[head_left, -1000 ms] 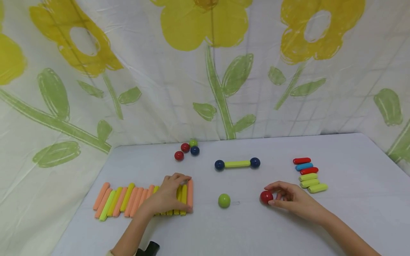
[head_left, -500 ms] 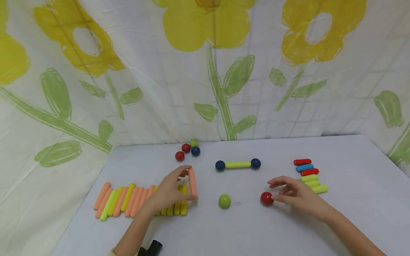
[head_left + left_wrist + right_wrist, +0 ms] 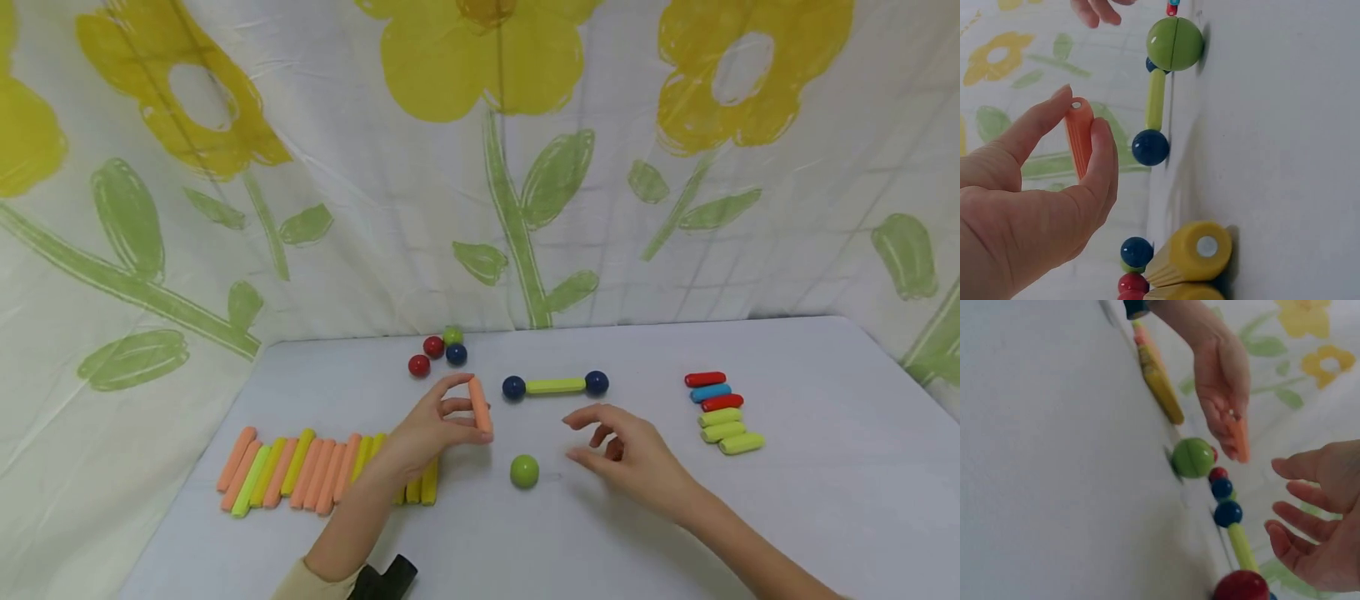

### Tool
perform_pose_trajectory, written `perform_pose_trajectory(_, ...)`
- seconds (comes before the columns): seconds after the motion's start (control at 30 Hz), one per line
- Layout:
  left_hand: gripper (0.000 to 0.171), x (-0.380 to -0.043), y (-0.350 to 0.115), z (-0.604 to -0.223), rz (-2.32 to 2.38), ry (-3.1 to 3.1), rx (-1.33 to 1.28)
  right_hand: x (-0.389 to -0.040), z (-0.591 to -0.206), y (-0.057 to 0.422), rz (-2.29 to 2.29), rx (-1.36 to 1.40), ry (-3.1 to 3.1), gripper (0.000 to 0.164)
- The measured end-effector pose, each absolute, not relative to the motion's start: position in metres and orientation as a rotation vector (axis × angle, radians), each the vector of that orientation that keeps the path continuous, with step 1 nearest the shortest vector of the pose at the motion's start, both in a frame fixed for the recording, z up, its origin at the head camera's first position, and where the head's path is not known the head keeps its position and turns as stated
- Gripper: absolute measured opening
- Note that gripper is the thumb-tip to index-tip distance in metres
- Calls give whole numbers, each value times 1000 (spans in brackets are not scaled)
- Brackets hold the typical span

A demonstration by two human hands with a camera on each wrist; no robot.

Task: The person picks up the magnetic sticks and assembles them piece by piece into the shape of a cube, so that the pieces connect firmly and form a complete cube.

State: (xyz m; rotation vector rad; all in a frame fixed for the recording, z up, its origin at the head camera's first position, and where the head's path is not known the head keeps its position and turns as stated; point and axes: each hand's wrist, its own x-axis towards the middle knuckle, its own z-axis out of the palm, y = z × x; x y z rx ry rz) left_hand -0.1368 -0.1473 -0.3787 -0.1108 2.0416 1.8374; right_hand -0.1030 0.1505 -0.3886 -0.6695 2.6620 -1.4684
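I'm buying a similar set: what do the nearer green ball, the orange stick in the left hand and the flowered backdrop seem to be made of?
Nearer green ball: probably hard, glossy plastic, given the highlight and seam.
Orange stick: likely matte plastic; its ribs look moulded, the pale end spot may be metal.
Flowered backdrop: creased, faintly shiny fabric or thin plastic sheet; which is unclear.

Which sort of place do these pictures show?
Probably an indoor play corner or filming set-up, though the wider room is hidden: a white tabletop with coloured sticks and glossy balls, and a flower-patterned cloth hanging behind it.
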Motion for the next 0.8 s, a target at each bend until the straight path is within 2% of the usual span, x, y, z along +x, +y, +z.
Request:
perform_pose_trajectory(0.2, 87, -140, -139, -386, 1868, 1964, -180, -102, -405, 125, -1495, -748, 2628, 30)
perform_pose_trajectory(0.57, 68, -142, -138, -398, 1991, 1785, -96, -96, -425, 108, -1531, -675, 2555, 32)
perform_pose_trajectory(0.8, 64, -140, -127, -406, 2013, 1859, -115, -97, -430, 104, -1514, -649, 2581, 31)
